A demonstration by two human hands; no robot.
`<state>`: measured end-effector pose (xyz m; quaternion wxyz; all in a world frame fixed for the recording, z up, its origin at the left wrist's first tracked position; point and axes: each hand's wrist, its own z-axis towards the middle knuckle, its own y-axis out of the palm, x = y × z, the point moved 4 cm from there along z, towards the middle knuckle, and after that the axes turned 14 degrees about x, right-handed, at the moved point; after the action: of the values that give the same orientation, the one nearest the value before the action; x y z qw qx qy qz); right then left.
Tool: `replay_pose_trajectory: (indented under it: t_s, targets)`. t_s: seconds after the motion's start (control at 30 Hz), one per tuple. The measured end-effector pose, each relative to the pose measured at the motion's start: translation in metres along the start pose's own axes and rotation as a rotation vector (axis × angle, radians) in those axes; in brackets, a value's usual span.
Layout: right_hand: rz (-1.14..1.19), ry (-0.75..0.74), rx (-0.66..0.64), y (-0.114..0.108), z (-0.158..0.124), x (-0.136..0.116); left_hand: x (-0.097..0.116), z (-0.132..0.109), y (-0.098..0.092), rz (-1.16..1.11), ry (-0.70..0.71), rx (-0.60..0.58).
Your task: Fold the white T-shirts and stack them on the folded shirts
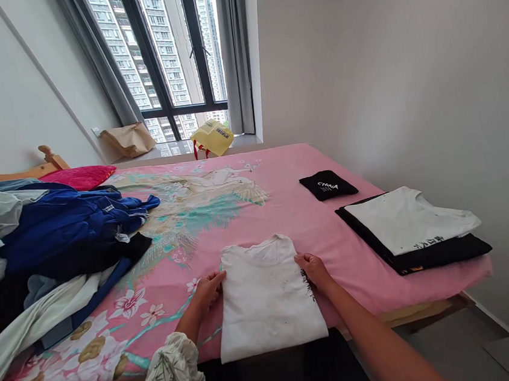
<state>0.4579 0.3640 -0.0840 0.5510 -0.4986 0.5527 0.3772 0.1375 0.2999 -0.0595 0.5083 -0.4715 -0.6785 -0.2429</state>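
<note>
A white T-shirt (266,298), folded to a rough rectangle, lies at the near edge of the bed with its neckline facing away from me. Dark lettering runs down its right side. My left hand (210,287) pinches the left edge near the shoulder. On the opposite edge, my right hand (314,269) grips the shirt at about the same height, fingers closed on the cloth. The shirt's lower end reaches the bed's front edge.
Loose clothes (67,228) are heaped on the left. On the right sit a folded stack (394,221) and a small folded black garment (328,184). A yellow bag (213,136) and brown paper bag (130,140) rest near the window. Walls border the bed.
</note>
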Motion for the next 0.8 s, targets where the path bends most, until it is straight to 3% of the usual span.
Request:
replay_pose_trajectory:
  t_s: [0.37,0.8]
  targets:
    - [0.021,0.007,-0.008,0.009,0.017,-0.001,0.009,0.017,0.006,-0.011,-0.049,-0.059]
    - [0.091,0.030,-0.096,0.019,0.035,-0.003,0.024,0.018,0.015,-0.088,0.061,-0.020]
